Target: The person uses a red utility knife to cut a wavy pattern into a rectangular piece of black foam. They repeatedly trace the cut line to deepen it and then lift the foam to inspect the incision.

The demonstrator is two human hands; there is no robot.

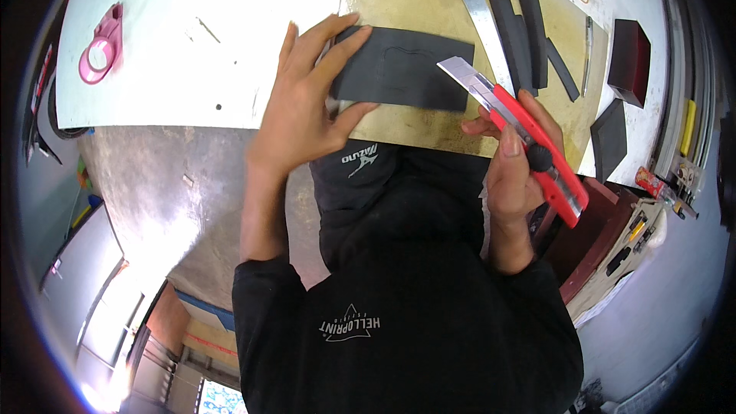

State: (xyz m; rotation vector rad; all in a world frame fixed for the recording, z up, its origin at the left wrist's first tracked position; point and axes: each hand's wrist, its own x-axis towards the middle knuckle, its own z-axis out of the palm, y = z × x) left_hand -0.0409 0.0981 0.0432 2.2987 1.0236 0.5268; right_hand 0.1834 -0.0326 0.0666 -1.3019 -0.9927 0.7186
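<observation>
A flat, dark grey rectangular piece of sheet (414, 69), perhaps foam or leather, lies near the table's front edge, with a faint wavy outline on its surface. My left hand (310, 96) grips its left end, fingers along the upper corner and thumb at the lower edge. In my right hand (517, 161) is a red utility knife (537, 138) with a black round knob. Its wide blade is out and points up and left, reaching over or close to the sheet's right end; whether it touches cannot be told.
Under the sheet is a yellowish cutting mat (429, 126). Right of it lie a metal ruler (483, 23), several dark strips (529, 38) and a pen (588, 54). A dark red block (630, 61) stands farther right. A pink tape dispenser (102, 50) sits on the white tabletop (176, 100) at left.
</observation>
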